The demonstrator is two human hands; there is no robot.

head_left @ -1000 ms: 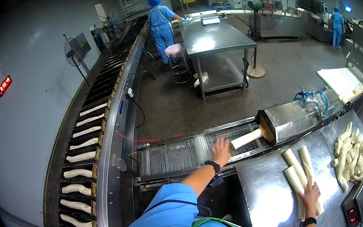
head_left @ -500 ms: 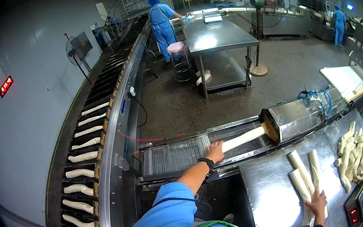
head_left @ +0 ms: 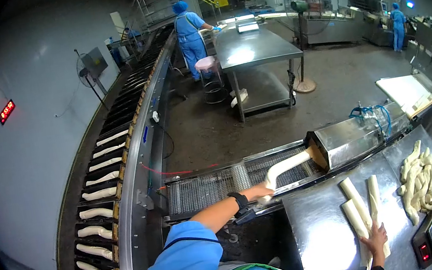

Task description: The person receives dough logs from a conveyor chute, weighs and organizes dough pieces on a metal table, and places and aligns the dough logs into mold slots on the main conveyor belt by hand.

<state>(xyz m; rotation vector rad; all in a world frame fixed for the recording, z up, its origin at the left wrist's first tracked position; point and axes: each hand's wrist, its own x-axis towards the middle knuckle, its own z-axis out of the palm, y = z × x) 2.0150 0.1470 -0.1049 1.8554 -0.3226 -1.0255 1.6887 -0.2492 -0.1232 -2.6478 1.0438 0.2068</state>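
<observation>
A long pale dough roll [head_left: 283, 167] comes out of the metal housing [head_left: 355, 139] onto the mesh conveyor belt [head_left: 202, 190]. My left hand [head_left: 259, 190] is closed around its near end, at the belt's front edge, and the roll bends down toward me there. On the steel table [head_left: 320, 231], several cut dough rolls [head_left: 354, 218] lie side by side. My right hand [head_left: 375, 238] rests over their near ends with its fingers spread, touching them. A heap of dough pieces [head_left: 425, 182] lies further right.
A digital scale [head_left: 430, 237] stands at the table's right edge. On my left runs a long conveyor [head_left: 134, 147] of black trays, several with dough strips. Beyond are a steel worktable [head_left: 255, 45], a stool [head_left: 207, 63], a floor fan [head_left: 299, 6] and two co-workers [head_left: 191, 38].
My left hand has drawn the dough roll's near end toward me, off the belt's middle, so the roll now bends. My right hand stays on the cut rolls. The view has shifted slightly.
</observation>
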